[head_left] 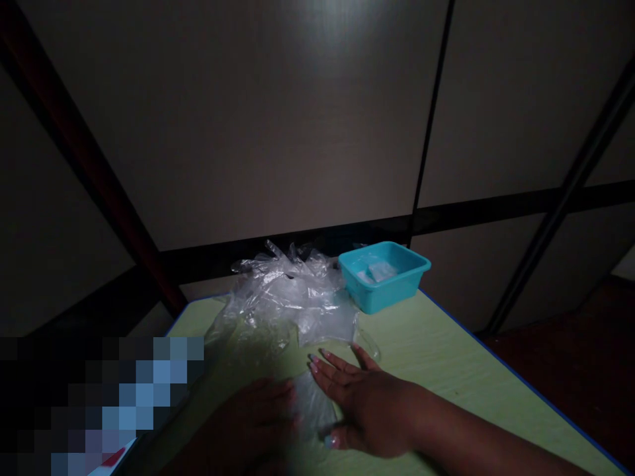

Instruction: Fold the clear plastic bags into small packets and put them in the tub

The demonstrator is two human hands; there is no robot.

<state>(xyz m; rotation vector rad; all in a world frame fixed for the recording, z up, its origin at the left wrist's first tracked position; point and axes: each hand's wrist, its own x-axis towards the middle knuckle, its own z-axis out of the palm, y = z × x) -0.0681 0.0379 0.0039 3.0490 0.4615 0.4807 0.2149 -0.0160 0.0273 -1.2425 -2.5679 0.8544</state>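
Note:
A clear plastic piece (313,404) lies flat on the green table (446,350) near its front. My right hand (370,406) rests at its right edge, fingers spread, with fingertips on the plastic. From the left, my left hand (248,420) reaches to the plastic's left edge, its fingers stretched out in shadow. Just beyond both hands is a loose heap of crinkled clear plastic (292,291), which looks like thin disposable gloves.
A turquoise basket (387,295) with folded clear plastic (381,270) inside stands at the table's back right. Behind the table rise dark-framed panels (297,132). A blurred-out patch covers the lower left.

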